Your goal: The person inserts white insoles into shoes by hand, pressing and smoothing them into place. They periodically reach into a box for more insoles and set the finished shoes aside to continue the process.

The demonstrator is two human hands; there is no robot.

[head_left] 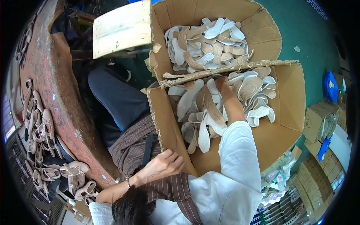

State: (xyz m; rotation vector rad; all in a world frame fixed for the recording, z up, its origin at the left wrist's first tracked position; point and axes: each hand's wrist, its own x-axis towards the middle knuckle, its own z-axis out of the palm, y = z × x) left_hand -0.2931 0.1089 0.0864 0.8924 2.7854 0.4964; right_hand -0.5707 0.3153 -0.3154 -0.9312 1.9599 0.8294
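Observation:
My right arm, in a white sleeve, reaches down into the nearer cardboard box. Tan and white shoe insoles lie in a loose heap there, and my right hand is among them at the far side. Its fingers are hidden, so what they hold does not show. At the box's near left rim is my left hand, a bracelet on the wrist. The fingers of that hand are curled in; whatever they may hold is out of sight.
A second cardboard box with more insoles adjoins the far side. On the left, a worn red bench bears several beige shoes. A pale board stands beyond my knee. Stacked cartons and blue items are at right.

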